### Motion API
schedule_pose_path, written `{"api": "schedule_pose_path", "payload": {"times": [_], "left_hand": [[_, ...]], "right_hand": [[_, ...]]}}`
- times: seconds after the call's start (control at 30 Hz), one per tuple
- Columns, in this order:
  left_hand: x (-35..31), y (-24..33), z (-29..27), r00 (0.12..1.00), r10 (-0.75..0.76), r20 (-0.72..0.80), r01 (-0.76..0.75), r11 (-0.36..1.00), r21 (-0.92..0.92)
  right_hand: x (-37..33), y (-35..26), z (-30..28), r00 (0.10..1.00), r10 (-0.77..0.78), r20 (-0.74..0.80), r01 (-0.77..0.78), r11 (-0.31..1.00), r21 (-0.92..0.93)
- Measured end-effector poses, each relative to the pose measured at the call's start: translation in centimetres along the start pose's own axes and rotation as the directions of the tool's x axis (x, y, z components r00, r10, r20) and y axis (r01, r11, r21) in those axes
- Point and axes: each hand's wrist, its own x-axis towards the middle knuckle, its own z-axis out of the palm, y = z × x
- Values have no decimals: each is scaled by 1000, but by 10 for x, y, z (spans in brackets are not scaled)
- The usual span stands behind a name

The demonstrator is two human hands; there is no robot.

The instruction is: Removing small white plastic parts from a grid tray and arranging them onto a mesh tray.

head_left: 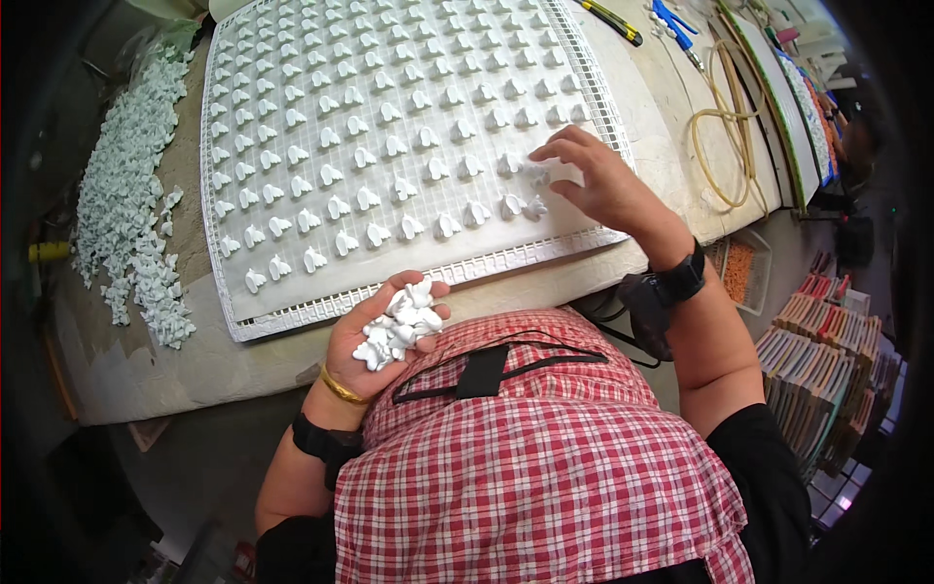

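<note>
My left hand (344, 348) is palm up and cupped around a heap of small white moulded pieces (397, 329), just off the near edge of a white mesh tray (516, 257). Rows of similar white pieces (448, 226) stand spaced out on a pale sheet on the tray. Over the tray's right side hangs my right hand (605, 183), with thumb and forefinger apart and nothing visible between them. A couple of white pieces (537, 206) lie just left of and below its fingertips. Its other fingers are partly curled.
A large pile of loose white pieces (122, 185) covers the table's left side. At the far right lie a yellow-black cutter knife (613, 21), a blue air gun (673, 21) and a coiled yellowish hose (725, 127). A basket of orange pieces (741, 273) stands below the table's right edge.
</note>
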Motion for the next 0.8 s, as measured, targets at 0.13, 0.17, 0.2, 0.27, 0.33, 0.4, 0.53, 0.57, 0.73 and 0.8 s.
{"api": "schedule_pose_path", "payload": {"times": [0.13, 0.17, 0.2, 0.27, 0.33, 0.4, 0.53, 0.57, 0.73, 0.8], "left_hand": [[15, -2, 14, 997, -69, 38, 69, 998, 7], [19, -3, 15, 994, -95, 59, 95, 996, 5], [23, -4, 16, 994, -89, 57, 89, 996, 4], [30, -7, 18, 982, -129, 138, 125, 991, 39], [35, -12, 20, 985, -137, 103, 132, 990, 56], [36, -15, 15, 978, -152, 145, 141, 986, 87], [34, -16, 11, 978, -150, 144, 140, 987, 76], [34, -16, 10, 979, -149, 143, 139, 987, 76], [36, -18, 11, 985, -144, 94, 142, 990, 21], [35, -19, 10, 987, -133, 88, 131, 991, 30]], "right_hand": [[11, -8, 21, 1000, -18, 15, 18, 1000, -3], [12, -7, 25, 999, -46, -14, 46, 998, -31], [13, -10, 26, 999, -51, -13, 51, 998, -28], [11, -20, 28, 999, 13, -52, -11, 1000, 24], [8, -25, 32, 997, 26, -73, -23, 999, 32], [4, -30, 36, 995, 38, -94, -35, 999, 41], [-7, -29, 40, 991, -5, -130, 16, 997, 78], [-10, -27, 39, 991, 7, -131, 5, 996, 94], [-14, -28, 41, 987, -102, -125, 98, 995, -31], [-19, -33, 44, 988, -128, -83, 128, 992, -7]]}}
